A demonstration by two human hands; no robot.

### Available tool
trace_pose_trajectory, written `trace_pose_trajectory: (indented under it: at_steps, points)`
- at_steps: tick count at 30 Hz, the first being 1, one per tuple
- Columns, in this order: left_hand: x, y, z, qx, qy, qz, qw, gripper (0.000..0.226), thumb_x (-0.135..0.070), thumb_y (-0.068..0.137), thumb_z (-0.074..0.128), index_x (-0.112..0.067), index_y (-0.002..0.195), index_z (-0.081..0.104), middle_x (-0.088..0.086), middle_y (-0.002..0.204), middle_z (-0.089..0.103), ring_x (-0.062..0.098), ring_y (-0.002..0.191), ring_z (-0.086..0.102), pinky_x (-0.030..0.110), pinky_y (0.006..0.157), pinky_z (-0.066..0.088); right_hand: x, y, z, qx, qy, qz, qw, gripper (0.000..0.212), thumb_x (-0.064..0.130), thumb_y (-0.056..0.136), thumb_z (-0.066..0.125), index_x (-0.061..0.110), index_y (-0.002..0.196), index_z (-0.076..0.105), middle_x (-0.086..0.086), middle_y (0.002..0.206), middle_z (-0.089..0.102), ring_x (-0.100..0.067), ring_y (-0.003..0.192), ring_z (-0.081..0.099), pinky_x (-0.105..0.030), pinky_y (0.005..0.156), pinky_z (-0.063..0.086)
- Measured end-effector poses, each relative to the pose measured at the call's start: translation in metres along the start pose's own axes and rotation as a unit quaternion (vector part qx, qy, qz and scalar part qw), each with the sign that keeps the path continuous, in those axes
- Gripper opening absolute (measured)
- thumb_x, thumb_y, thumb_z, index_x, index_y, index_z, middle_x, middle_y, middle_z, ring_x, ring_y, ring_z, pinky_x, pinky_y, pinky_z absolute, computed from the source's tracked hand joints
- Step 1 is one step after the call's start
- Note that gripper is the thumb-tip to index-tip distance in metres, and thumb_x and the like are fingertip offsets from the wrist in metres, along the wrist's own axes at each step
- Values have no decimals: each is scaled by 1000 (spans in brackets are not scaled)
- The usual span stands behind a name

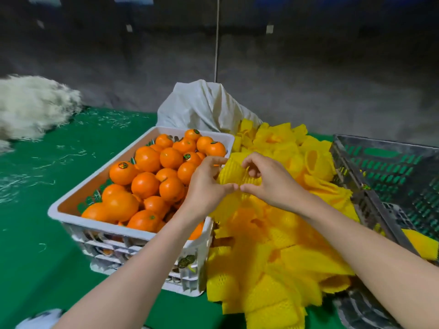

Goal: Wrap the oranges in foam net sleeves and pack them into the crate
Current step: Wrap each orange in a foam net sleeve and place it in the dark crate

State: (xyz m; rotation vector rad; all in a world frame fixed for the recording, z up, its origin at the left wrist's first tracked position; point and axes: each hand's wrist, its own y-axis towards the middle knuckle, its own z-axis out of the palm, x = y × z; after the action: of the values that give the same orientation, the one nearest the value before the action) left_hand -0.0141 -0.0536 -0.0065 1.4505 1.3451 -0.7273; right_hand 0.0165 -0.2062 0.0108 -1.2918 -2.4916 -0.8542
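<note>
Between the hands, mid desk (47, 233): one foam net sleeve (232, 175). Pinched by left hand (204, 185) and right hand (269, 180).

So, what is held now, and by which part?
A yellow foam net sleeve; left grip and right grip pinch its opposite edges.

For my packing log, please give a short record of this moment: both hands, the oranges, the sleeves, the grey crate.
left hand: pinches left side of the held sleeve
right hand: pinches its right side
held sleeve: yellow, no orange visible inside
oranges: unwrapped, heaped in white crate
sleeve pile: between white crate and grey crate
grey crate: at right, no oranges visible inside
</note>
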Motion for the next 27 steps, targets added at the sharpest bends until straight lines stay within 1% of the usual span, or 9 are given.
trace_pose_trajectory:
  at_steps: [6,9,11,13,15,19,22,25,27]
  points:
    - [16,25,-45,127,-107,-57,985,52,8,81,66,-11,127,50,17,119,61,30,112,59,42,90,49,5,20,18,-39,30,-25,998,34,-4,65,62,19,61,37,7,57,36,-14,58,33,-25,52,20]
    - [41,50,-79,166,203,-57,963,67,-3,79,68,-16,139,42,8,141,44,27,131,42,38,98,44,-2,25,19,-51,55,1,997,41,-8,65,58,24,64,32,8,59,32,-9,55,28,-22,50,22]
    - [57,59,-89,176,461,-81,866,78,-17,75,74,-19,143,35,13,142,36,34,132,34,45,104,37,-9,29,19,-33,95,36,994,37,-8,69,56,25,73,40,6,67,40,-7,60,32,-22,52,27]
    - [69,60,-88,185,546,-98,811,85,-29,72,81,-22,143,34,14,137,35,37,130,34,46,105,32,-10,31,22,-9,131,59,990,37,-7,74,54,27,83,45,-4,78,52,-9,67,42,-30,59,39]
    - [78,63,-87,173,546,-78,816,85,-29,69,83,-21,141,38,14,132,41,35,123,42,43,97,38,-7,32,23,2,160,56,985,39,-10,78,50,29,84,48,1,77,54,0,62,46,-24,58,40]
    - [81,68,-93,101,368,-67,922,73,-21,65,83,-17,131,53,9,122,55,22,100,54,27,65,46,2,34,24,33,280,76,956,33,-5,79,46,27,81,54,11,67,54,-1,60,48,-24,59,38]
    - [68,62,-89,67,60,-135,987,55,-14,67,82,-17,117,58,3,115,60,22,104,57,30,75,49,9,31,22,41,359,76,929,19,5,85,56,23,79,56,17,57,55,4,56,48,-16,56,38]
    - [47,51,-69,99,-262,-190,941,44,-12,64,76,-10,107,63,14,107,68,33,104,64,44,79,56,16,25,22,42,391,53,918,18,4,92,51,20,84,55,20,55,54,8,53,47,-8,54,36]
    - [31,44,-48,98,-377,-226,893,55,-20,65,70,-6,117,60,21,119,63,34,105,63,44,73,59,20,21,19,52,405,47,912,17,3,93,49,18,88,54,19,54,53,7,52,46,-8,54,36]
